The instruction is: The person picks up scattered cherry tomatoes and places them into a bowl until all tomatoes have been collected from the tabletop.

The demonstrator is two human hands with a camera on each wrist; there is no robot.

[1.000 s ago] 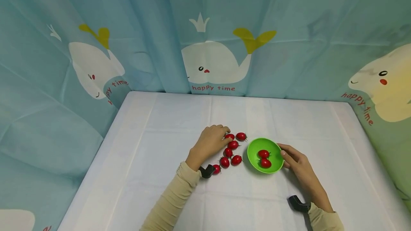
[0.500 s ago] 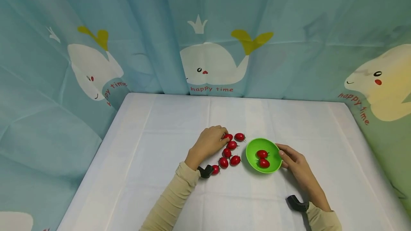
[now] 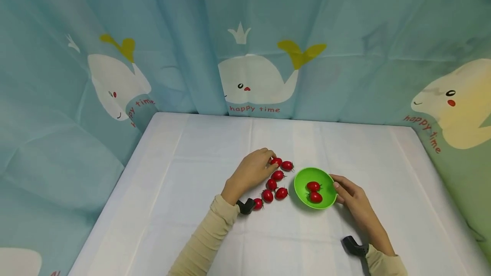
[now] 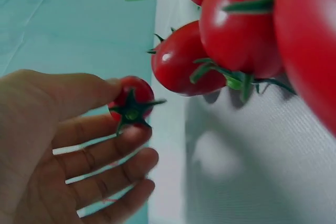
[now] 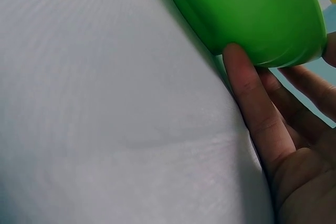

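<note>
My left hand (image 3: 251, 171) pinches a cherry tomato (image 4: 134, 111) between thumb and index finger, its green star-shaped stalk facing the left wrist camera. The other fingers are spread below it. Several more cherry tomatoes (image 3: 267, 196) lie loose on the table beside and below that hand, one of them (image 3: 287, 165) just right of the pinched one. My right hand (image 3: 354, 199) holds a green bowl (image 3: 303, 199) by its right side, thumb at the rim and fingers against the outer wall near the base. Two cherry tomatoes (image 3: 314, 197) sit inside the bowl.
A white cloth covers the table (image 3: 215, 139). Behind and at both sides hangs a blue-green curtain (image 3: 184, 54) printed with whales. Black wrist mounts (image 3: 354, 247) sit at both sleeve cuffs.
My left hand, with the pinched tomato, has shifted slightly right toward the neighbouring one. The right hand and bowl keep their place; the whole view has shifted a little.
</note>
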